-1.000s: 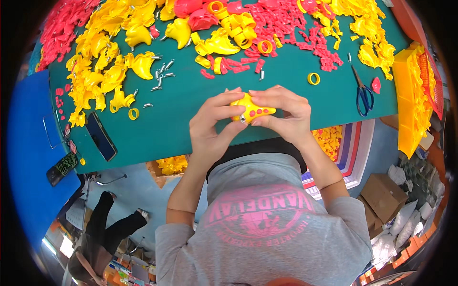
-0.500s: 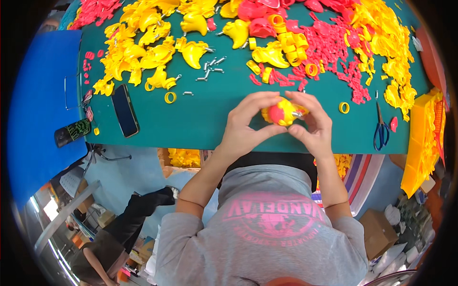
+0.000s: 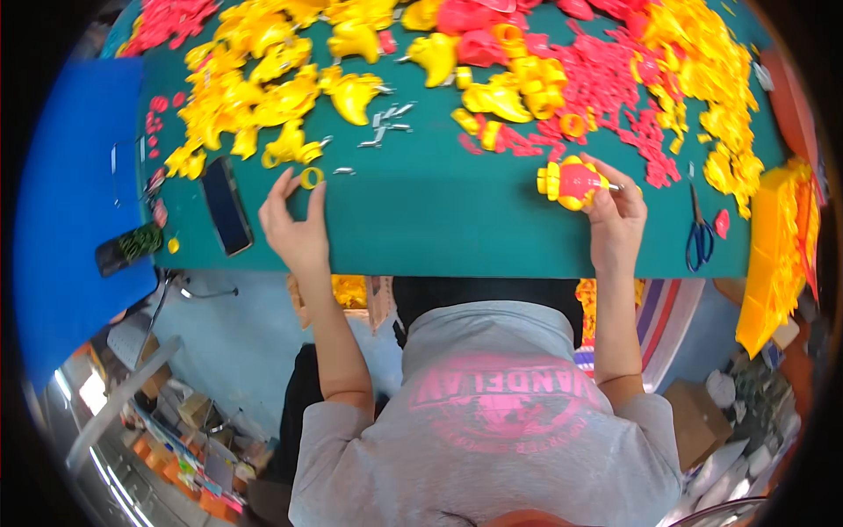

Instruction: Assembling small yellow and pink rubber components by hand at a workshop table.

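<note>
My right hand [image 3: 619, 211] grips a yellow and red plastic toy part [image 3: 575, 183] above the green table; a metal pin sticks out of its right side. On the left, my left hand [image 3: 297, 224] is open, with thumb and forefinger apart on either side of a yellow plastic ring [image 3: 312, 178] lying on the table. I cannot tell whether the fingertips touch it. Close beyond it are a yellow curved piece [image 3: 292, 143] and a small metal spring-like part [image 3: 343, 170]. Several more such metal parts [image 3: 384, 123] lie farther off.
Heaps of yellow pieces [image 3: 290, 97] and red pieces [image 3: 593, 83] cover the far side of the green table [image 3: 421, 220]. A phone [image 3: 226, 206] and a black cylinder [image 3: 129, 249] lie at left. Scissors [image 3: 700, 237] and a yellow bin [image 3: 773, 255] are at right.
My left hand has let go of the toy part and moved left to the yellow ring. My right hand has shifted right, still holding the toy part. The person at lower left has moved.
</note>
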